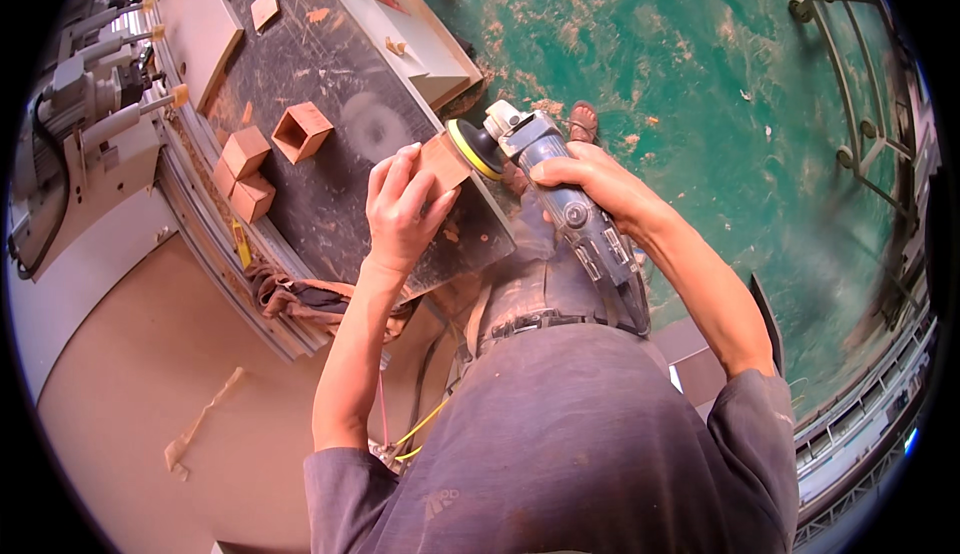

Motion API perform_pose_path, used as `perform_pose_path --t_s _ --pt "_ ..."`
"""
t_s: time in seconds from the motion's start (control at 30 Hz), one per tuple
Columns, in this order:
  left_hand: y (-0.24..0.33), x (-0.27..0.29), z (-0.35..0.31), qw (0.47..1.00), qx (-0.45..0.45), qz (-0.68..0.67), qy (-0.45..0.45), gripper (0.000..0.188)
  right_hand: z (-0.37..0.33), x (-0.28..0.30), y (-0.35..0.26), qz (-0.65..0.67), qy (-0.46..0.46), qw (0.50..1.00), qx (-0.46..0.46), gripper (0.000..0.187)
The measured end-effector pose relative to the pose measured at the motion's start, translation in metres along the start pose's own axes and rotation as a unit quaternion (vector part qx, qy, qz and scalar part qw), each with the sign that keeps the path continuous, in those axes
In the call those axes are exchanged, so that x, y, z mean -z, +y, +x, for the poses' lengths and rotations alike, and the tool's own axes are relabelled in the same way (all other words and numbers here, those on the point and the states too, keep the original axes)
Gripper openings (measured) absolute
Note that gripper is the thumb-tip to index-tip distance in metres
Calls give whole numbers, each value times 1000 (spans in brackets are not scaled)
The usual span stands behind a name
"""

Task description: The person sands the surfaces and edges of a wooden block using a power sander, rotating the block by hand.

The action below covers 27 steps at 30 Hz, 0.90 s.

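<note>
Not much to read from up here, tbh. My grey shirt has a small pale print down near the bottom of the view, a logo with a few characters, too faded to make out properly. My angle grinder has a couple of little pale label patches on its dark body, way too tiny to read.
</note>
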<state>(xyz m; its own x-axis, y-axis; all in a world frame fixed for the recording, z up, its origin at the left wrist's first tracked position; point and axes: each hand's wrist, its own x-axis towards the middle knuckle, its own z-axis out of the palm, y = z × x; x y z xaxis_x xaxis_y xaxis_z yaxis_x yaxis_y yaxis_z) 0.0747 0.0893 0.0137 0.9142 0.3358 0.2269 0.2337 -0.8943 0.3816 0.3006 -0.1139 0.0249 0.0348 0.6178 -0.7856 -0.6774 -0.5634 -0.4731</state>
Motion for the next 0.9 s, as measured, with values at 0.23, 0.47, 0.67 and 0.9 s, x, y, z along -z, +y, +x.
perform_pose_path --t_s 0.23,0.47,0.67,0.9 --pt "0 -2 1 1000 -3 -1 3 38 -1 -5 -2 6 -12 999 34 31" --pt "0 -1 0 1000 4 5 -3 36 12 3 9 -12 6 1000 13 31" --pt "1 -1 1 1000 2 7 -3 36 -1 -5 2 -8 -20 998 52 31" --pt "0 -1 -1 1000 -1 7 -4 36 17 12 16 -32 4 999 21 32"
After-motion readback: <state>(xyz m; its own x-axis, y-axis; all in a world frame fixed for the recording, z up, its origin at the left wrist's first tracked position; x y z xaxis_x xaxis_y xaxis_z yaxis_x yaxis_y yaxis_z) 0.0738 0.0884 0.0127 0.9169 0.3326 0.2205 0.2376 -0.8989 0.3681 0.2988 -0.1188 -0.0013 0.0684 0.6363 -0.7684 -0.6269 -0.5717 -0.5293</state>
